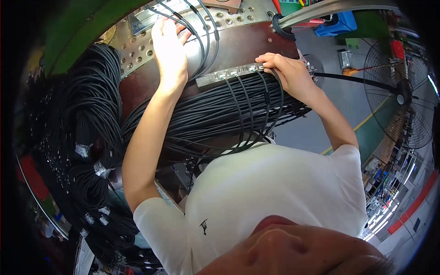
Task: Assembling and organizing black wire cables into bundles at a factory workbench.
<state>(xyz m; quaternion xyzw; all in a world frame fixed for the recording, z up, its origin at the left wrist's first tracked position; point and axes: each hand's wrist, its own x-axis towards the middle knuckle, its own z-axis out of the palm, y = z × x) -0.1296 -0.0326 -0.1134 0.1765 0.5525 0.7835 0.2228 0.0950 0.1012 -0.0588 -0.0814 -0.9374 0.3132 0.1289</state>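
Note:
My left hand reaches up to the far side of the bench, its fingers stretched out beside a bright metal block. Several looped black cables pass close to the fingertips; glare blurs any contact there. On the right, my right hand has its fingers curled at the end of a slotted metal strip, closed on a black cable. More black cables hang out of the strip's slots toward me. Below the strip lies a thick bundle of black cables.
A large heap of black cables hangs at the left. Behind my hands is a perforated metal plate. A curved metal bar and a blue plastic object are at the upper right. A black fan stands farther right.

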